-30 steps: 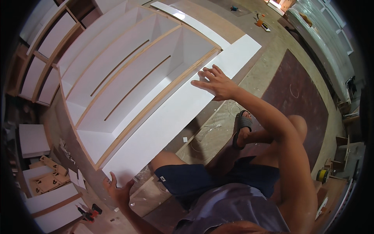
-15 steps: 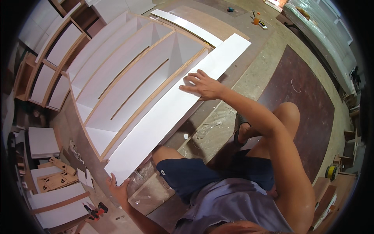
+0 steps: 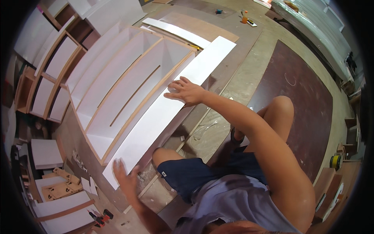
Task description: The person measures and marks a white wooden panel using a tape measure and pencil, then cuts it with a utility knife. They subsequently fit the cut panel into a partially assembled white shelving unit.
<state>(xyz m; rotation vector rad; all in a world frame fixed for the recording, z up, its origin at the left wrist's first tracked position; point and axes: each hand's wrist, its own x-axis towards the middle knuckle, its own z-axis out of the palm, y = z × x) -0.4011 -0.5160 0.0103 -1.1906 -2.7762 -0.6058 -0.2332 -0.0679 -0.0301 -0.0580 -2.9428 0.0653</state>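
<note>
A long white board point(image 3: 150, 123) lies along the near side panel of a white cabinet carcass point(image 3: 102, 159) with bare wood edges. My right hand point(image 3: 186, 92) rests on the board's upper face past its middle, fingers spread and slightly bent. Near the board's lower left end is my left hand point(image 3: 125, 180), its fingers apart and a little blurred. The fingertips overlap the white face, and the thumb stands off toward the near edge. Whether the left palm touches the edge is hidden.
Another white strip point(image 3: 177, 32) lies beyond the cabinet. At lower left are a red-and-black cordless drill point(image 3: 102, 217) and wooden pieces point(image 3: 62, 190). A dark red sheet point(image 3: 296, 89) covers floor at right. An orange bottle point(image 3: 244, 18) stands far off. Wooden drawer units point(image 3: 58, 70) stand at left.
My left hand has moved from the board's end corner onto its face near that end. The right hand stays on the board. The whole view has shifted slightly.
</note>
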